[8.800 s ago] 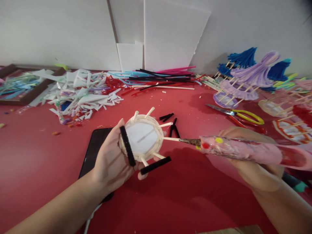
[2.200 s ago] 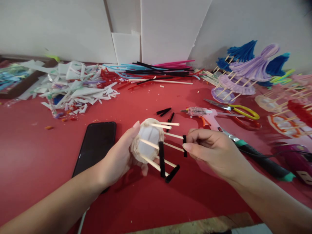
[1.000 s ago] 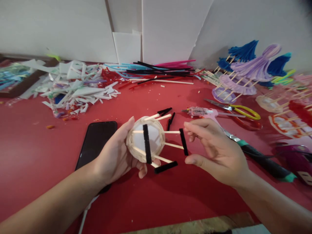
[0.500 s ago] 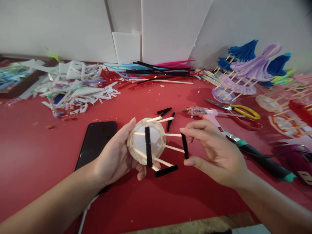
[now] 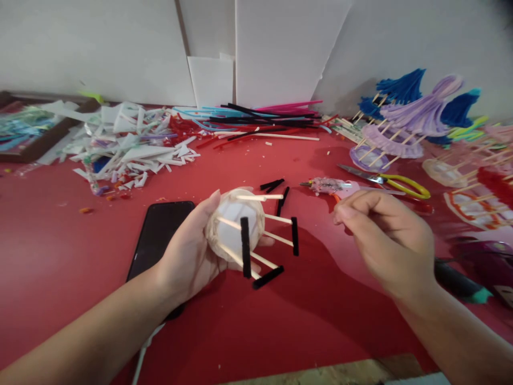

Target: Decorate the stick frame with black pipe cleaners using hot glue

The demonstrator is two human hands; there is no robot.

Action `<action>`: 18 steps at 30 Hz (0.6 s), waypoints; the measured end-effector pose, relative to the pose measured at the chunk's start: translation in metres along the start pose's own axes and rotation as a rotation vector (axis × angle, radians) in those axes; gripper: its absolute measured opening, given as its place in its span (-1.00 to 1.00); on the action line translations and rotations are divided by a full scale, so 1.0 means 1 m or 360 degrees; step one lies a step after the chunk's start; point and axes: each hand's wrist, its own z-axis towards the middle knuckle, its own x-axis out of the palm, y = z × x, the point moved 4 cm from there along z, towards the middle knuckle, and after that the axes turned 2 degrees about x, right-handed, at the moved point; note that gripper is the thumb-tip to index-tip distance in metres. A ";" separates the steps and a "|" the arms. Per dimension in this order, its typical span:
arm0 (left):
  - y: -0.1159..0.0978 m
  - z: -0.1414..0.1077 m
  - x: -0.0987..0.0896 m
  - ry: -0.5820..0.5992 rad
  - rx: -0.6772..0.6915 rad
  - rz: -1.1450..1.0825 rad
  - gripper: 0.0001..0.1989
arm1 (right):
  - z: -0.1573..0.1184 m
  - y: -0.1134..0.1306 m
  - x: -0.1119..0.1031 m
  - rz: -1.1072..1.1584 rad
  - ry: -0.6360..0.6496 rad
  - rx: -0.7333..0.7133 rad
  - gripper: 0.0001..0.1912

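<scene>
In the head view my left hand (image 5: 188,240) holds a small craft model by its round cream-rimmed base (image 5: 230,235), fingers curled under it. Several wooden sticks rise from the rim, tilted toward the right. Short black pipe-cleaner pieces, such as the front strip (image 5: 245,247), bridge pairs of stick ends; one pair (image 5: 256,197) is bare. My right hand (image 5: 385,235) is apart from the model, thumb and index finger pressed together, with nothing visible between them. Behind its fingertips lies a pink glue gun (image 5: 331,185). Loose black pieces (image 5: 271,185) lie just beyond the model.
A phone (image 5: 160,230) lies under my left forearm. Yellow-handled scissors (image 5: 404,184) and purple and blue stick models (image 5: 417,112) are at right. Paper scraps (image 5: 132,139) heap up at back left, beside long pipe cleaners (image 5: 256,115) along the wall.
My right hand has let go of the right-hand black strip and drawn back to the right, its fingers closing. The strip stays on its two sticks. The model has tilted slightly in my left hand.
</scene>
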 end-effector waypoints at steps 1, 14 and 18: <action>0.000 0.000 0.001 0.0030 -0.0024 -0.0024 -0.57 | 0.003 -0.004 -0.004 -0.0111 -0.0051 0.0069 -0.77; -0.001 -0.004 -0.005 0.0048 0.0112 0.0030 -0.39 | 0.039 -0.022 -0.041 -0.1136 -0.0176 0.0192 -0.78; -0.002 -0.004 -0.002 -0.0059 0.0100 -0.0005 -0.44 | 0.039 -0.040 -0.031 -0.1470 0.0285 0.0110 -0.78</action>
